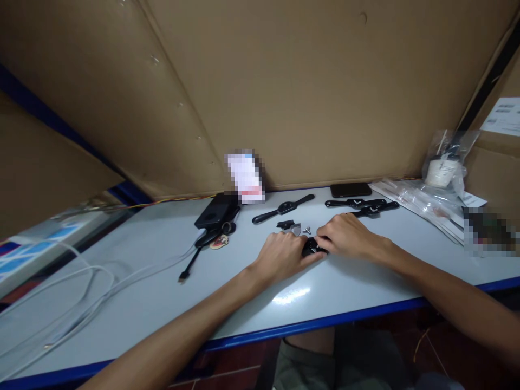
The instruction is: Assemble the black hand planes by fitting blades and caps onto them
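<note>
A small glossy black piece (312, 247) is at the middle of the table, mostly covered by my fingers. My left hand (282, 252) grips it from the left, the thumb stretched along its near side. From the right, my right hand (345, 234) pinches the same piece with its fingers bent. Just beyond my hands are a small black block (285, 224), a grey flat bit (296, 229) and small silvery metal bits (307, 230). A long black watch-like piece (286, 208) with a wider middle lies farther back. Two similar pieces (357, 203) lie behind my right hand.
A phone with a lit screen (246, 176) leans at the back, near a black box-shaped device (217, 210) with a short cable (190, 265). A dark phone (351, 189) lies behind. Plastic bags (418, 203) and a bagged cup (442, 169) are right; white cables (93, 271) left.
</note>
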Action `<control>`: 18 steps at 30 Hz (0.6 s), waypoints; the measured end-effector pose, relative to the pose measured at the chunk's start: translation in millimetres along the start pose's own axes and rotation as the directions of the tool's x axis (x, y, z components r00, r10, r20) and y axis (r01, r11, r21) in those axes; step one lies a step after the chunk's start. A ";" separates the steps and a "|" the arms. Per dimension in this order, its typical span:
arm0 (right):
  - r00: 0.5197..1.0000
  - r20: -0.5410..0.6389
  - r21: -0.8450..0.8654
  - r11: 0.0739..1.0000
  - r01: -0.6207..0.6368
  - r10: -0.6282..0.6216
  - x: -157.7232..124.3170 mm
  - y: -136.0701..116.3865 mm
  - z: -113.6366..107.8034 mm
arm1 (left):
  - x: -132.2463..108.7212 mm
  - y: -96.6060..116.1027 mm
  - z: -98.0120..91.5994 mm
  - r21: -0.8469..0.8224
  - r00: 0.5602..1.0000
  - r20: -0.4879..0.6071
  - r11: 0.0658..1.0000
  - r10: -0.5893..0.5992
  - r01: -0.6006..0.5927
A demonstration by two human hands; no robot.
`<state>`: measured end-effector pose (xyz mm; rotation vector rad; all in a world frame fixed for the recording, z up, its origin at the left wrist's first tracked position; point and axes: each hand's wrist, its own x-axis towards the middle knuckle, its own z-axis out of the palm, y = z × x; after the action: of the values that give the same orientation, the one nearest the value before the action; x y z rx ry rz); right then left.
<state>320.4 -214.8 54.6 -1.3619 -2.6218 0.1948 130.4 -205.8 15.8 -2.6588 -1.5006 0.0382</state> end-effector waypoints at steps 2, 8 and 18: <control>1.000 -0.002 -0.018 1.000 -0.010 0.010 0.1 0.7 1.3 | 0.1 0.1 0.1 0.008 1.000 -0.001 1.000 0.008 -0.008; 1.000 -0.017 0.118 0.993 0.018 -0.016 1.8 9.8 -0.1 | 0.2 0.4 1.0 0.032 1.000 0.008 0.999 0.004 -0.004; 0.981 0.193 -0.041 0.999 0.006 0.002 -8.4 26.0 -16.1 | 0.5 -8.5 4.1 -0.169 0.991 -0.073 0.978 0.110 -0.121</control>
<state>349.4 -206.4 64.3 -1.4196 -2.7995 0.2878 123.2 -200.7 12.5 -2.8508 -1.3880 -0.1759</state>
